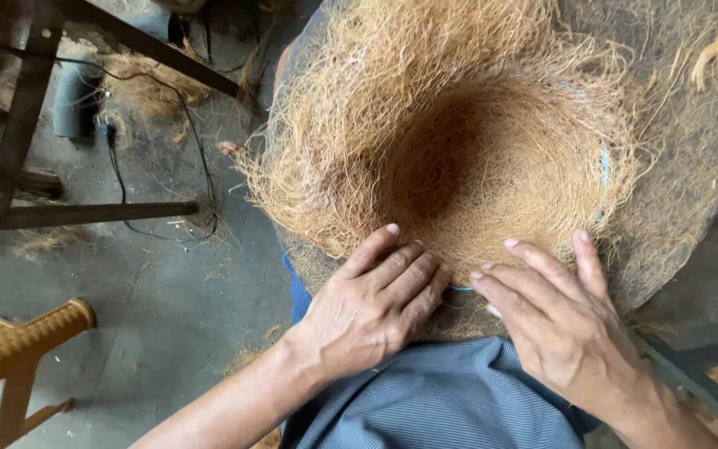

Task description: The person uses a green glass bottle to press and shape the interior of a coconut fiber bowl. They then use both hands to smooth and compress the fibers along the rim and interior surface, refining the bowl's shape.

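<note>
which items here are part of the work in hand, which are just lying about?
In use:
left hand
right hand
coir fibre lining
round mould

Lying about:
plastic stool
black cable
metal frame
loose fibre on floor

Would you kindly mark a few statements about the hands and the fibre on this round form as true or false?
1. Both hands rest on the near edge of the fibre mat. True.
2. The left hand holds a pair of scissors. False: it lies flat on the fibre, holding nothing.
3. The fibre dips into a hollow at its middle. True.
4. The right hand is lifted clear of the round form. False: its fingers press on the fibre at the rim.
5. A black cable runs across the floor. True.
</note>
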